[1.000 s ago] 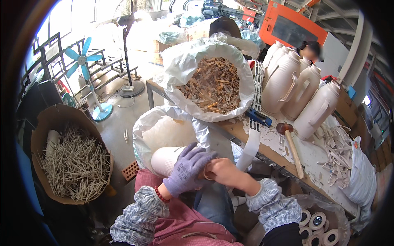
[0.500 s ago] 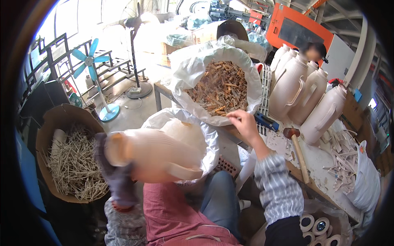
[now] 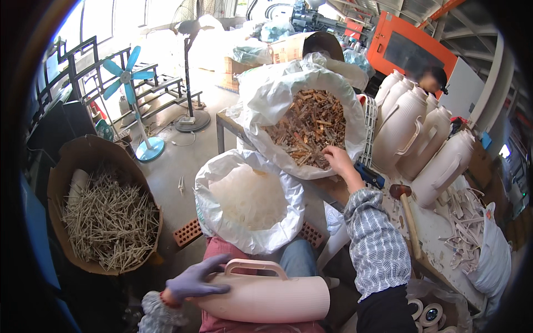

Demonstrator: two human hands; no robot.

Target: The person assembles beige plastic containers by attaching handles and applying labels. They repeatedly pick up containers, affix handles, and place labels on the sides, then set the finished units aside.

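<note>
A pale pink ribbed thermos jug shell (image 3: 277, 297) lies on its side across my lap, handle upward. My left hand (image 3: 197, 282), in a purple-grey glove, grips it at its left end, with thumb and fingers against the body. My right hand (image 3: 341, 164) is bare and reaches to the near right rim of a white sack (image 3: 264, 105). Its fingertips are pinched together at the small brown, coppery pieces (image 3: 312, 122) filling that sack; whether a piece is between them is too small to make out.
A second white sack (image 3: 202, 208) holds translucent pieces. Left stands a carton (image 3: 64, 255) of thin beige sticks. On the right-hand table are several upright jug shells (image 3: 394, 141), a mallet (image 3: 408, 216), a blue-handled tool (image 3: 369, 175) and pinkish strips (image 3: 466, 222). A blue fan (image 3: 126, 77) stands behind.
The jug shell has come down from in front of my left side onto my lap, its handle now up. My right hand has moved from the sack's rim in to the brown pieces.
</note>
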